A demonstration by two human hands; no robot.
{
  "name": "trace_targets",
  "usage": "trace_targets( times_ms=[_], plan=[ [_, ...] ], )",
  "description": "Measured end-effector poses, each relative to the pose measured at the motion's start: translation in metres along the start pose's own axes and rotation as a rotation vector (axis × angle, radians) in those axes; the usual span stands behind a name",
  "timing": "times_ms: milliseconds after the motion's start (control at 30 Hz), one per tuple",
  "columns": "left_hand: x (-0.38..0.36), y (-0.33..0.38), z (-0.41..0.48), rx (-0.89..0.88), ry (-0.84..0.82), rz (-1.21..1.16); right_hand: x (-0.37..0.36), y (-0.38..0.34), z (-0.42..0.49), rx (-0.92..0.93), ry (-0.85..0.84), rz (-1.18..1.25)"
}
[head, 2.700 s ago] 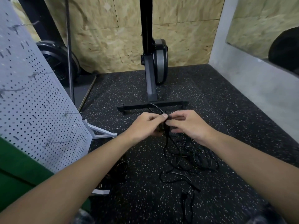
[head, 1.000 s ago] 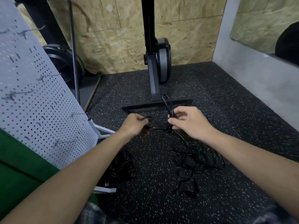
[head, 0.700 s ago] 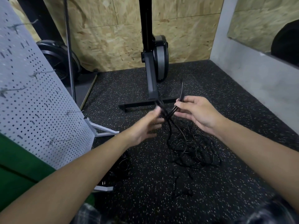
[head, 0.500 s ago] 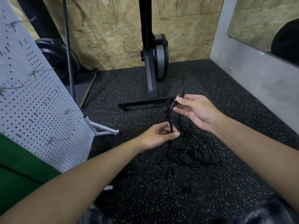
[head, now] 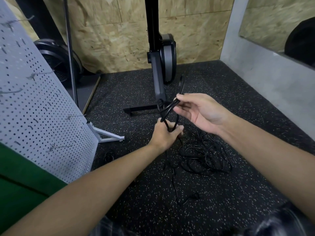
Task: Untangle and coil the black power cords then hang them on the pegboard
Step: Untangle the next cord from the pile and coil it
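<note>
Over speckled floor, left hand and right hand hold cord near-vertical.

We log: cords black | floor black, white-speckled | pegboard at left pale grey, dotted with dark holes | far wall tan, flecked | near-left panel green | stand dark grey

Thin black power cords, tangled heap on the floor right of the pegboard, some strands raised in a loop, pegboard grey, perforated, upright, hooks protruding
</note>
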State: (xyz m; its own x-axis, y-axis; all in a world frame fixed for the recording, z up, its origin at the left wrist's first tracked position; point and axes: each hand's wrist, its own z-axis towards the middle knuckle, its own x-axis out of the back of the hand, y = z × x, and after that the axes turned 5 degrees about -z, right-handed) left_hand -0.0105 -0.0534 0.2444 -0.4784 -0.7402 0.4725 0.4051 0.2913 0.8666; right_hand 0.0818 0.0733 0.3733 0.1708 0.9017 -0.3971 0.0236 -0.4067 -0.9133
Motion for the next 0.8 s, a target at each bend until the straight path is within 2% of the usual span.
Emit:
trace_targets(
  times_ms=[67,133,267,400,533,667,800],
  plan=[
    [0.008,-0.006,-0.007,-0.005,-0.186,0.116,0.007,-0.006,0.001,0.044,0.072,0.018],
    [0.016,-0.024,-0.012,0.093,-0.344,0.252,0.018,-0.009,0.002,0.068,0.171,0.017],
    [0.035,-0.05,-0.009,0.288,-0.413,0.483,0.042,-0.006,0.004,0.061,0.314,-0.038],
    [0.045,-0.05,-0.009,0.289,-0.474,0.528,0.051,-0.001,0.008,0.054,0.366,-0.086],
    [0.042,-0.02,-0.014,0.294,-0.508,0.144,0.047,0.006,0.008,-0.004,0.308,-0.123],
    [0.039,0.019,-0.011,0.359,-0.417,-0.448,0.047,0.007,0.007,-0.04,0.238,-0.059],
    [0.039,0.024,-0.007,0.44,-0.282,-0.604,0.045,0.007,0.005,-0.081,0.169,-0.058]
  ],
)
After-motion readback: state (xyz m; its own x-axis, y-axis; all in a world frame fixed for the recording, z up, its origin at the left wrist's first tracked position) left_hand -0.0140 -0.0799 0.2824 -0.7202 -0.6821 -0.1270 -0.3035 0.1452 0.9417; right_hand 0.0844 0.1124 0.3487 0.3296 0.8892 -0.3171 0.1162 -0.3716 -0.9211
